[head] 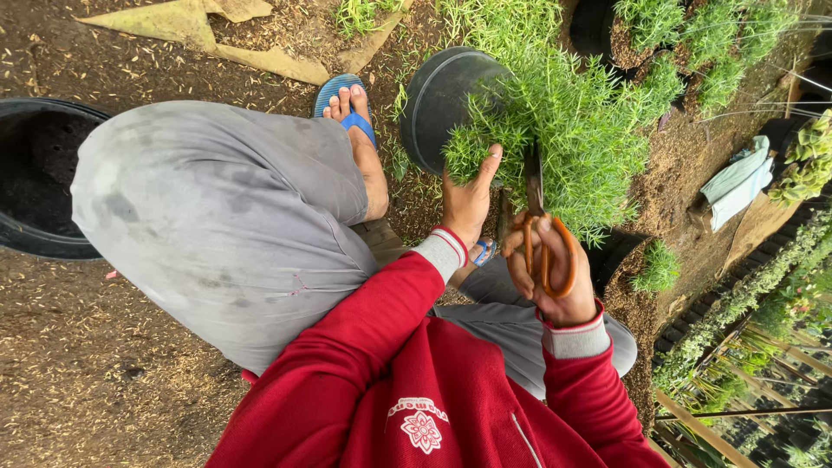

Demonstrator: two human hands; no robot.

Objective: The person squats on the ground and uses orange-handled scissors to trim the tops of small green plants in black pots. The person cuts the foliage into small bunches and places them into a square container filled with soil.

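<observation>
My left hand (468, 201) reaches into the bushy green plant (572, 113) and holds a tuft of its fine stems, thumb up. The plant grows from a black plastic pot (438, 100) tipped on its side. My right hand (555, 277) grips orange-handled scissors (539, 227), whose blades point up into the foliage just right of my left hand. Both arms wear red sleeves with grey cuffs. I crouch, with my grey-trousered knee (217, 217) at the left.
My bare foot in a blue sandal (351, 104) rests beside the pot. A large black tub (39, 173) stands at far left. More potted green plants (693, 43) line the upper right, with a pale cloth (737, 182) and husk-covered soil around.
</observation>
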